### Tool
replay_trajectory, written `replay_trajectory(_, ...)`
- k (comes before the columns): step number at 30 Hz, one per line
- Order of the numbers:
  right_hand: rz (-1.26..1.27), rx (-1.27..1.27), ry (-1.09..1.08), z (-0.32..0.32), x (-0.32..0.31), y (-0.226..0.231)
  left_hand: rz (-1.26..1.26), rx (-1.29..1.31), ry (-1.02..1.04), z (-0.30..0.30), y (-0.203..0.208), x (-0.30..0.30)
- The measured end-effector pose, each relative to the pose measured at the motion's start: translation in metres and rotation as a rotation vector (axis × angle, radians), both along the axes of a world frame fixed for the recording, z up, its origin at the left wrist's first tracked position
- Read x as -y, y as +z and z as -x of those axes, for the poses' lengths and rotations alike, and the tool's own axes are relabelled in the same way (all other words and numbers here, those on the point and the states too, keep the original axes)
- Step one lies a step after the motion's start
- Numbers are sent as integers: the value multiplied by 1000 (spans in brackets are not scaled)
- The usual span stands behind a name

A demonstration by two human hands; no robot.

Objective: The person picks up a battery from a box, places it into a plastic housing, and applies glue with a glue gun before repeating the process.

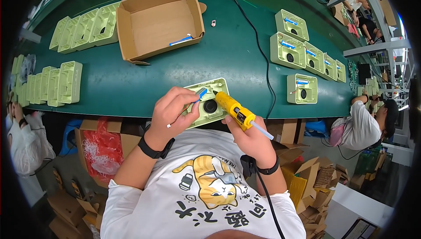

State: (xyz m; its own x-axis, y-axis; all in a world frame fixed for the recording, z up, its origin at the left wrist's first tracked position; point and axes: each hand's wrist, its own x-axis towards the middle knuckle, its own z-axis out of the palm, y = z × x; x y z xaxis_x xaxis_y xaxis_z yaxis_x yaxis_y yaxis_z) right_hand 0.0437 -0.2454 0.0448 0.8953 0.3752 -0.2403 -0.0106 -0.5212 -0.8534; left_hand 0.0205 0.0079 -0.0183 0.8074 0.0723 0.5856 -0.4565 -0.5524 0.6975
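In front of me at the table's near edge lies a pale green plastic housing (199, 118) with a round black speaker (210, 106) inside. My left hand (173, 109) pinches a small blue battery (201, 93) over the housing's upper left part; its lead hangs below the palm and ends in a white connector. A yellow hot glue gun (231, 108) is gripped in my right hand (256, 142), its dark nozzle inside the housing close to the battery. A translucent glue stick (262, 130) sticks out of the gun's back end.
A cardboard box (155, 20) with a blue battery (180, 41) inside stands at the back. Green housings fitted with batteries and speakers (289, 48) sit right; more housings (70, 81) line the left. A black cable (258, 42) crosses the green table. Co-workers sit at both sides.
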Motion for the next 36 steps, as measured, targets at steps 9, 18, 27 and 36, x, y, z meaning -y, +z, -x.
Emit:
replay_trajectory(9,-59,-145,-59,-7,6,-16,-5,8,7,-1,0,0)
replay_trajectory(18,-62,-197,-81,-4,3,-12,-13,-16,-5,-1,5,1)
replay_trajectory(27,-147,-289,-164,4,8,-14,-386,-165,-31,1,32,-20)
replay_trajectory(36,-197,-188,-140,3,3,-25,-551,-204,-143,-14,39,-38)
